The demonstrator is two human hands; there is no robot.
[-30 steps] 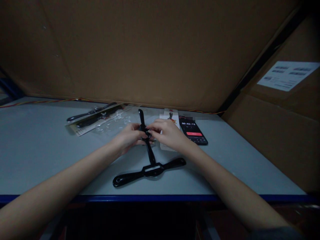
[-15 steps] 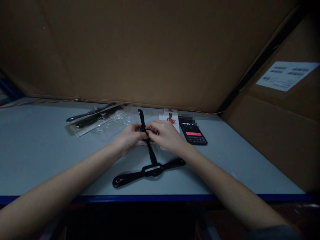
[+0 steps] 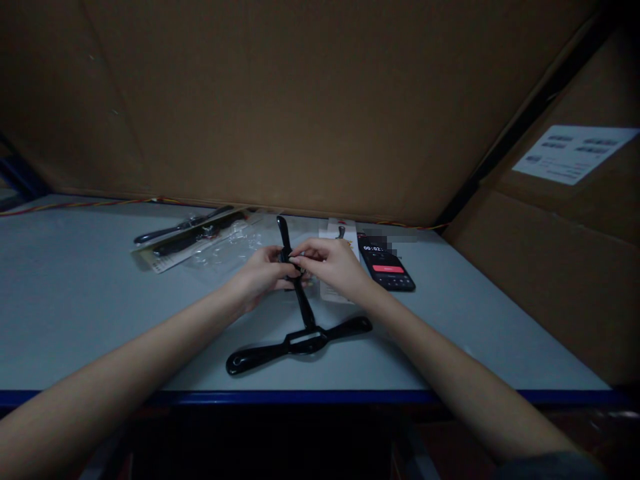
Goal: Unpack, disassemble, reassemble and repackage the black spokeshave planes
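Note:
A long black handled tool stands on end, pointing away from me over the grey table. My left hand grips its middle from the left, fingers curled round it. My right hand pinches the same middle part from the right. The near end of this tool rests on a second black two-handled tool that lies flat across the table near the front edge. What the fingertips work on is too small to make out.
Clear plastic packaging with more black tools lies at the back left. A printed card and a phone with a running timer sit right of my hands. Cardboard walls close in behind and to the right.
My right hand's fingers have shifted slightly up the upright tool's middle. The tools and my left hand stay about where they were.

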